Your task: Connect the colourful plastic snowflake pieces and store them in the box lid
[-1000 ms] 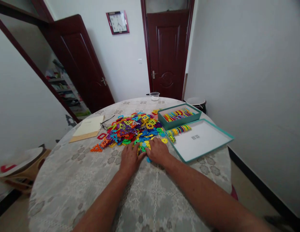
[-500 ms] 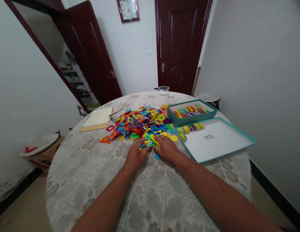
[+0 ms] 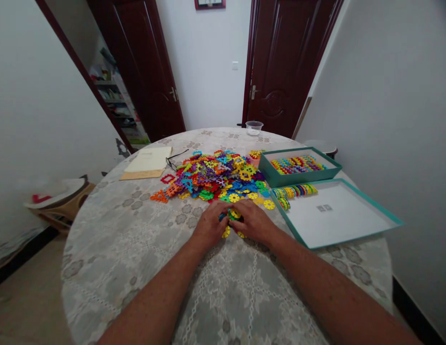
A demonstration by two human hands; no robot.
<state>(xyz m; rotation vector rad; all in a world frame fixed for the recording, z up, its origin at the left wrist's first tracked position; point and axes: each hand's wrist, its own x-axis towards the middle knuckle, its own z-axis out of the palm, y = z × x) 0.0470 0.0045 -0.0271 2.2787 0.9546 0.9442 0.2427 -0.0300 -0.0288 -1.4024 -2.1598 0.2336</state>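
My left hand (image 3: 211,221) and my right hand (image 3: 253,219) meet in front of the big pile, fingers curled around a small cluster of flower-shaped plastic discs (image 3: 234,214) in yellow, green and blue. The fingers hide much of the cluster. A couple of yellow discs lie on the cloth just below the hands, one of them a flower disc (image 3: 226,232) by the left thumb. Right behind my fingertips spreads a heap of colourful plastic interlocking pieces (image 3: 208,177), with lattice squares and triangles at the left and flower discs at the right.
A teal box (image 3: 298,178) holding rows of joined discs stands at the right. Its lid (image 3: 338,215), with more rows of discs, lies in front. At the left are a notebook (image 3: 147,160) and eyeglasses (image 3: 171,164). A clear plastic bowl (image 3: 254,128) sits at the table's far edge.
Both hands have drawn slightly closer together around the discs, pulling them a little away from the heap. The head view has tilted down and turned slightly left.
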